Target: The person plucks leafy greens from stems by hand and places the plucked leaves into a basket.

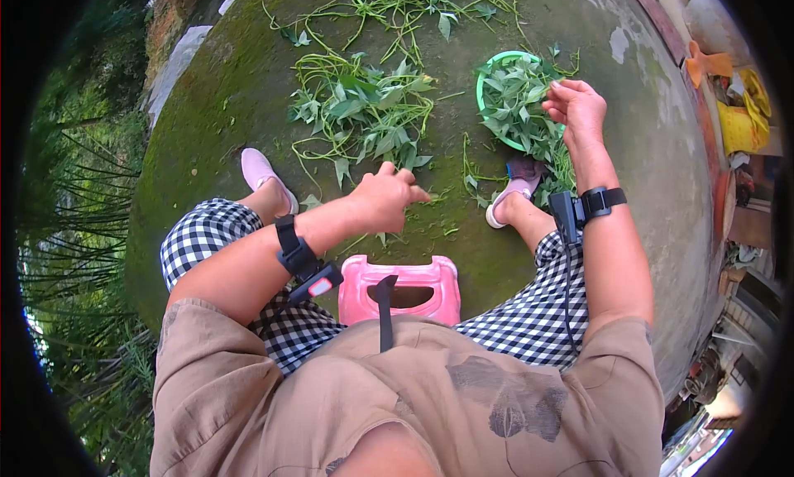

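Note:
My left hand (385, 199) hovers over the mossy ground just in front of the pink stool, its fingers bent but apart, with no held thing showing. Just beyond it lies a pile of leafy green vines (364, 105) with long stems. My right hand (576, 111) is raised at the right edge of a green-rimmed basket (482, 92). Its fingers are curled, and the fingertips appear pinched on a bit of leafy green (556, 81), which blends with the leaves behind. Picked leaves (514, 100) fill the basket and partly hide its rim.
More vines (413, 9) spread across the ground farther ahead. A pink plastic stool (399, 270) stands between my legs. My pink shoes (260, 169) are on either side of the vine pile. Leafy stems (558, 169) lie beside my right foot. Yellow bags (743, 121) sit at far right.

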The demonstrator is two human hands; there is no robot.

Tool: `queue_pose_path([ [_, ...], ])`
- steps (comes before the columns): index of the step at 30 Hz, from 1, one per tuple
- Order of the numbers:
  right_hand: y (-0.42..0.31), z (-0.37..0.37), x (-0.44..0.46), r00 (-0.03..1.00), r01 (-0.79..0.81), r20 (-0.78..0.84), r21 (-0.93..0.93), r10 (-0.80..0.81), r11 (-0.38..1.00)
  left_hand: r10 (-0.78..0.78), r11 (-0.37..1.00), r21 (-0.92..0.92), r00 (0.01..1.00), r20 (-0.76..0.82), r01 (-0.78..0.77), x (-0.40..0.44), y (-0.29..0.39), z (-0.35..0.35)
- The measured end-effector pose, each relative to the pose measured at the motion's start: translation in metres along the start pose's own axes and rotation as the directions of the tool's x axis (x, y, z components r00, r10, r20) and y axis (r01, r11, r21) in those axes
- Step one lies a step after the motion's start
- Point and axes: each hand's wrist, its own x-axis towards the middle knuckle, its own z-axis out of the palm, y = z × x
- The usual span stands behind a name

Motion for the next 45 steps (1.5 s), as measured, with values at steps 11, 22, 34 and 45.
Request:
queue_pose_path([
  [11, 0.058, 0.004, 0.026, 0.993, -0.091, -0.085, -0.163, 0.078, 0.982, -0.054, 0.998, 0.038, 0.984, 0.171, 0.048, -0.003, 0.021, -0.012],
  [22, 0.177, 0.161, -0.014, 0.760, -0.247, 0.385, -0.574, 0.523, 0.781, -0.063, 0.993, 0.117, 0.967, 0.248, 0.034, -0.025, 0.007, -0.004],
  [34, 0.112, 0.180, -0.018, 0.761, -0.260, 0.565, -0.184, 0.318, 0.948, -0.179, 0.978, 0.113, 0.983, 0.033, 0.174, -0.032, -0.008, -0.009],
  [45, -0.063, 0.099, -0.200, 0.538, 0.198, 0.836, 0.003, -0.111, 0.980, -0.328, 0.944, -0.210, 0.673, -0.663, 0.253, -0.021, -0.004, -0.048],
])
